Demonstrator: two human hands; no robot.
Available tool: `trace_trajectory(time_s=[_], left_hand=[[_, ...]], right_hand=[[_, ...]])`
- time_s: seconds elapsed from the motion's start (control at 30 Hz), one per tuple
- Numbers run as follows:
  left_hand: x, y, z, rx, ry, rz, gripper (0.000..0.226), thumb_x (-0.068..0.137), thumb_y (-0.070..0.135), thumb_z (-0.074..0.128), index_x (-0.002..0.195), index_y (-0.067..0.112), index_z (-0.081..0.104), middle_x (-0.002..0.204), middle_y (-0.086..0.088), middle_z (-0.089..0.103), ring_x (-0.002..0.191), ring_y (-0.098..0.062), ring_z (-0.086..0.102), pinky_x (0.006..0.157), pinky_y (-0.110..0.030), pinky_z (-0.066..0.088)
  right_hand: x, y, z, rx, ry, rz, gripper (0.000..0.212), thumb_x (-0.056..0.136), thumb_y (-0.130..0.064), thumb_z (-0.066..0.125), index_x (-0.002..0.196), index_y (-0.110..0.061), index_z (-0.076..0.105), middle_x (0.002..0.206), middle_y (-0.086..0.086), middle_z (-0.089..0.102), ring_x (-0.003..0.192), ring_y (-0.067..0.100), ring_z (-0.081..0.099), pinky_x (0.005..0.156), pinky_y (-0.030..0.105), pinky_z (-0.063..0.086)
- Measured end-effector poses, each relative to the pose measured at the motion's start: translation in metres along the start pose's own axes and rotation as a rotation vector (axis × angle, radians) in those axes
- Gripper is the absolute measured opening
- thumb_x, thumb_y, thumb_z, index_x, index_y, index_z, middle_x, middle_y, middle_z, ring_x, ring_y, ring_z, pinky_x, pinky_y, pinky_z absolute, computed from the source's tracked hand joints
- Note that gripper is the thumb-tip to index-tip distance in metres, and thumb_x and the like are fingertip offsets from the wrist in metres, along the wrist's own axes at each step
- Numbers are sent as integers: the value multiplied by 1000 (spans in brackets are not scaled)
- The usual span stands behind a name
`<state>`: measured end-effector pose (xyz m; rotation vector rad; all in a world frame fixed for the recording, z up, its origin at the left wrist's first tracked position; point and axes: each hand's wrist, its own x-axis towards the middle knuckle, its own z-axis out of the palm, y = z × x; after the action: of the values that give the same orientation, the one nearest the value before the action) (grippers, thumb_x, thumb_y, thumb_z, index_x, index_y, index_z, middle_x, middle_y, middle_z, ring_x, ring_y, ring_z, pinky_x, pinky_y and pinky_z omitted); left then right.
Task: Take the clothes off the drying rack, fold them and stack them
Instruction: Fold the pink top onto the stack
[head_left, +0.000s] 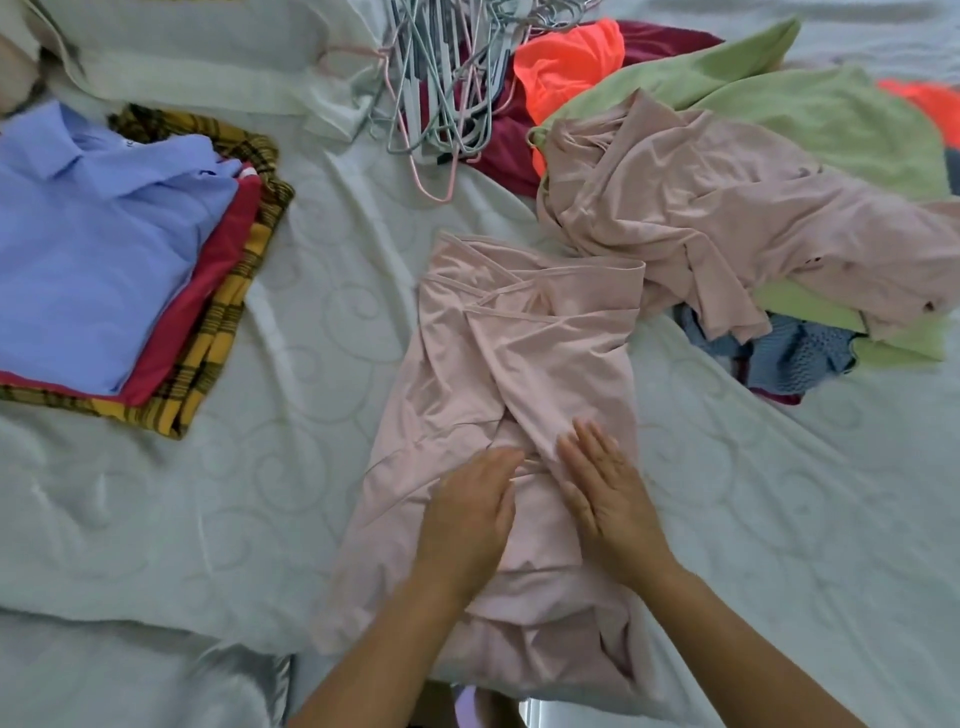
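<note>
A pale pink strappy garment (514, 353) lies lengthwise on the white bed sheet (291, 467), its sides folded inward. My left hand (470, 512) and my right hand (605, 486) lie flat on its lower half, side by side, fingers straight and pressing the cloth. At the left sits a folded stack (104, 244): a light blue collared shirt on top, a red piece under it, a yellow plaid one at the bottom. At the right is a loose pile with another pink garment (727, 208) over light green cloth (810, 104).
A bunch of grey and pink hangers (441, 78) lies at the top centre. Orange (566, 62) and dark red clothes sit beside them. Blue knit fabric (779, 353) pokes out under the right pile. A pillow (197, 47) lies at the top left.
</note>
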<state>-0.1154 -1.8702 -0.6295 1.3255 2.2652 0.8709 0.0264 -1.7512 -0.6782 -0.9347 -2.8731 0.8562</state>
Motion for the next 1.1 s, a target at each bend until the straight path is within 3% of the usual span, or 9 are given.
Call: trace_trajectory(time_s=[0.07, 0.17, 0.3, 0.47, 0.57, 0.63, 0.77, 0.93, 1.1], left_hand=[[36, -4, 5, 284, -284, 29, 64, 88, 49, 13, 145, 25, 28, 154, 5, 19, 142, -9, 19, 114, -36, 19], [62, -29, 16, 557, -666, -29, 65, 94, 58, 15, 148, 28, -8, 151, 10, -24, 141, -7, -19, 115, -47, -10], [67, -43, 12, 277, -654, -65, 72, 90, 61, 24, 149, 21, 14, 158, 2, -1, 145, -11, -2, 117, -41, -2], [7, -69, -42, -82, 112, -426, 63, 81, 54, 49, 107, -3, 59, 107, -21, 60, 106, -33, 53, 90, -35, 37], [-44, -72, -56, -373, -11, -921, 36, 87, 40, 60, 93, 5, 55, 88, -9, 57, 87, -24, 55, 70, -32, 39], [-63, -67, -59, -406, -96, -979, 32, 90, 34, 59, 72, 9, 51, 70, -4, 51, 73, -20, 48, 60, -30, 34], [-87, -63, -64, -490, -274, -1080, 39, 83, 45, 65, 95, 8, 67, 92, -4, 67, 93, -19, 61, 80, -31, 47], [-103, -70, -81, -653, -398, -1044, 101, 27, 70, 81, 104, 7, 69, 102, -4, 72, 100, -20, 66, 96, -42, 49], [-40, -28, -126, -1063, -379, -1042, 44, 63, 25, 80, 95, -3, 70, 101, -24, 69, 80, -26, 70, 65, -32, 59]], right_hand=[[8, -12, 14, -91, -47, 20, 57, 101, -47, 13, 142, -15, 35, 150, 5, 29, 142, 12, 15, 114, 30, 8], [12, -13, 29, -234, -104, 67, 59, 99, -49, 8, 140, -15, 34, 145, 7, 42, 135, 17, 27, 111, 33, 10], [14, -8, 20, -52, -90, 33, 68, 94, -58, 1, 146, -21, 24, 152, -4, 23, 141, 11, 20, 113, 23, 3], [-27, -6, -23, 583, 411, 621, 52, 86, -41, 39, 123, -8, 51, 123, 0, 45, 109, 17, 46, 96, 24, 34], [-64, -6, -22, 822, 157, 1019, 22, 94, -29, 50, 100, -8, 54, 103, 11, 58, 90, 25, 54, 78, 33, 41], [-79, -11, -20, 809, -46, 1047, 29, 93, -34, 51, 88, -6, 56, 89, 10, 60, 81, 23, 54, 72, 34, 41], [-95, -23, -25, 963, -278, 1067, 37, 87, -48, 56, 98, -13, 65, 97, 3, 69, 95, 22, 63, 87, 37, 49], [-92, -32, -48, 1088, -270, 1107, 36, 87, -36, 60, 104, -4, 66, 96, 9, 72, 92, 25, 67, 89, 40, 51], [-44, -40, -89, 1190, -192, 1175, 23, 90, -17, 57, 90, 5, 64, 89, 20, 68, 79, 22, 68, 75, 30, 52]])
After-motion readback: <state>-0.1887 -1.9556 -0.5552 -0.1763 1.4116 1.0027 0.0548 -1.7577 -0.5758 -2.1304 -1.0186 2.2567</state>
